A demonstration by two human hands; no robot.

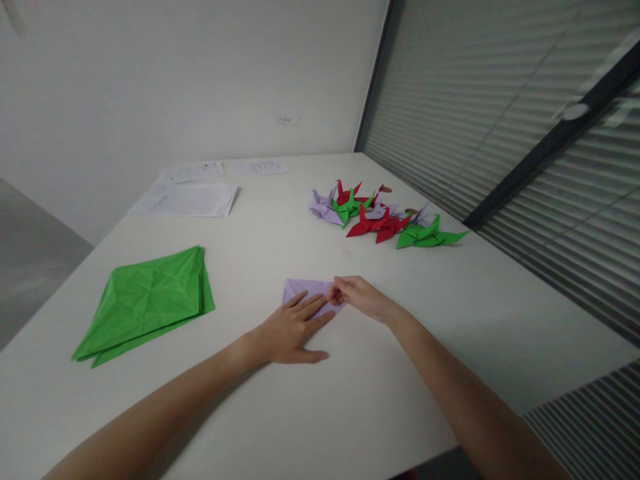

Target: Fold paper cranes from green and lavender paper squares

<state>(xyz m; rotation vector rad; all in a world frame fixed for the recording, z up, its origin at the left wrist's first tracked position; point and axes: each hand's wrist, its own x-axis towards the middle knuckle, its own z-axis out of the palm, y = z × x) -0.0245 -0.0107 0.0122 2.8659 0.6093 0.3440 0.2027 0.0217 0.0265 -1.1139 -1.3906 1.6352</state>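
The right hand (pixel 361 297) is pinching the right edge of a small folded lilac paper sheet (pixel 305 291) between its fingertips, while the left hand (pixel 290 329) is lying flat and open on the sheet's near side, fingers spread and pressing it down — not gripping it. The sheet is resting on the white table (pixel 360 400), near the middle. Well to the left, a stack of creased green paper squares (pixel 147 300) is lying flat. Beyond the hands, a cluster of folded paper cranes (pixel 380 217) — lilac, red and green — is sitting near the blinds, and printed white sheets (pixel 193 199) are lying at the far edge.
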